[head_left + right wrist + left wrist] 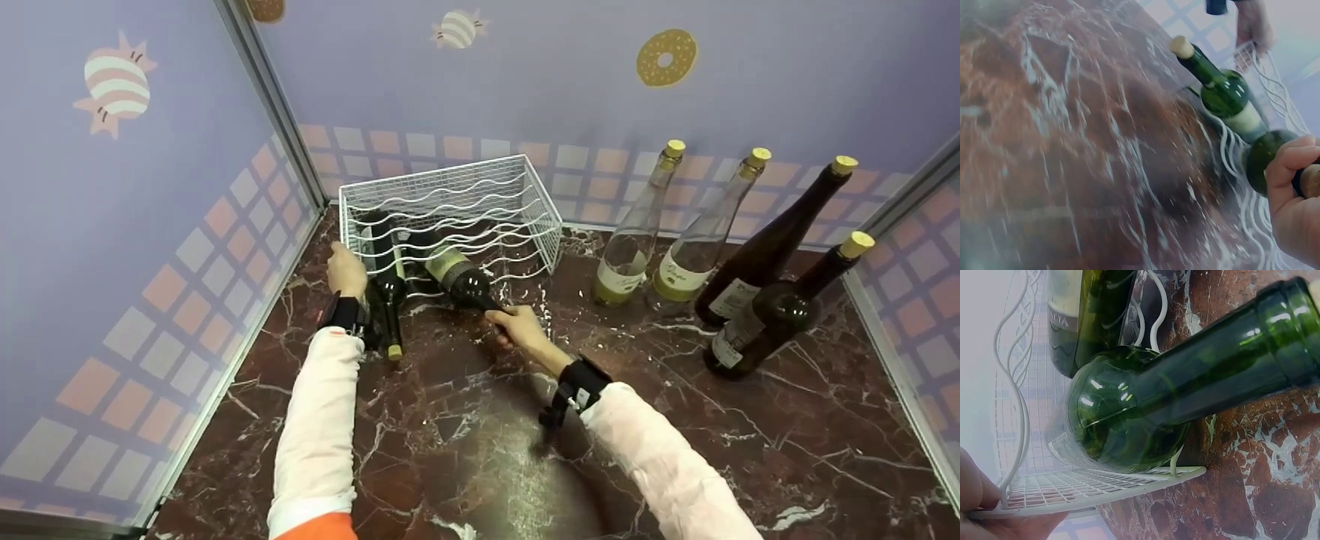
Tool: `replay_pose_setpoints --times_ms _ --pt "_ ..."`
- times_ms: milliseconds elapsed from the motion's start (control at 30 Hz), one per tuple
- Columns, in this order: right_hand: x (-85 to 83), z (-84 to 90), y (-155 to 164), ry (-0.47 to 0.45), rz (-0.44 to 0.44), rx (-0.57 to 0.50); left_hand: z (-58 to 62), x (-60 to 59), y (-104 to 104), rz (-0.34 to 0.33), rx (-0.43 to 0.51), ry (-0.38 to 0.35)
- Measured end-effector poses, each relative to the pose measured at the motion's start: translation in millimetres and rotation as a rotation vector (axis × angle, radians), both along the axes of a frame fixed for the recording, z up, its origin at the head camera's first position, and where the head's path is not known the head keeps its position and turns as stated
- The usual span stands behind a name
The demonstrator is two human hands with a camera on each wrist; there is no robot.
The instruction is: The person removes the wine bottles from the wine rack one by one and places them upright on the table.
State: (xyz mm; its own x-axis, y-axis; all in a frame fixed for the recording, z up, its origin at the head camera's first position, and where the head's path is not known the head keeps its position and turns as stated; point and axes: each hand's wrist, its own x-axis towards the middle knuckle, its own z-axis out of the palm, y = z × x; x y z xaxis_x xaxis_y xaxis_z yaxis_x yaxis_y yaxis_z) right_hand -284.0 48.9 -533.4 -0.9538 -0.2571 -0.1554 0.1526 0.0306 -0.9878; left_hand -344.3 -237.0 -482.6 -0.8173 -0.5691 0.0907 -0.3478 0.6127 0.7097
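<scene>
A white wire wine rack [553, 225] with wavy bars stands at the back wall. My left hand [346, 271] grips its left front edge, thumb and fingers around the wire in the left wrist view. Beside that hand, a dark green corked wine bottle [390, 289] lies in the rack, its neck pointing toward me. My right hand [521, 330] holds a second wine bottle [469, 283] by the neck, fingers curled round it below the cork. This bottle's labelled body is partly inside the rack, right of the first, its base hidden behind the bars.
Four corked bottles stand at the right: two clear ones [624, 262] [686, 262] with pale labels, a tall dark one [780, 232] and a broader dark one [765, 322]. Printed panels [525, 82] enclose the marbled brown surface [480, 450] at the back and sides.
</scene>
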Motion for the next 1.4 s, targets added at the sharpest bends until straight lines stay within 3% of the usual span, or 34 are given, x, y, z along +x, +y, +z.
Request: replay_pose_setpoints --times_ms 500,900,1133,1400 --pt "-11.7 50.4 71.2 0.090 0.265 0.252 -0.2 -0.7 -0.1 -0.018 -0.009 0.008" --pt "-19.2 102.0 116.7 0.135 0.379 0.414 1.0 -0.2 -0.3 -0.010 -0.005 0.001" --pt "-25.1 132.5 133.2 0.152 0.381 0.538 1.8 0.4 -1.8 -0.005 -0.012 0.016" --pt "-23.0 150.4 148.2 0.196 0.451 0.614 0.1 0.6 -1.4 -0.021 -0.002 -0.003"
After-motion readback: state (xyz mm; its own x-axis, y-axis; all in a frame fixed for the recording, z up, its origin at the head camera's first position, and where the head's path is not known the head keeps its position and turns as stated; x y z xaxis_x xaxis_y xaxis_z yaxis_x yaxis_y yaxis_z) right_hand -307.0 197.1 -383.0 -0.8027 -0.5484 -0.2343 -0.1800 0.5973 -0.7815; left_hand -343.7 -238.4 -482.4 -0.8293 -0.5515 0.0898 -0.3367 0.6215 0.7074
